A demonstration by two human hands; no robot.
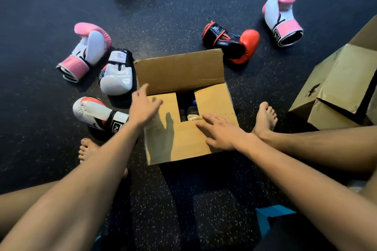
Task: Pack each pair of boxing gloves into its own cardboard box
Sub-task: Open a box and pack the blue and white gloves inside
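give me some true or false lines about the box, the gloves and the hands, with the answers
1. The far flap of the middle box stands up. True.
2. The two pink gloves lie side by side. False: one pink glove lies left of the box, and the other pink glove lies well off to its right.
3. The right hand lies with straight fingers on the box's folded flaps. True.
4. One hand grips a white glove. False: the left hand is open over the box's left side and holds nothing.
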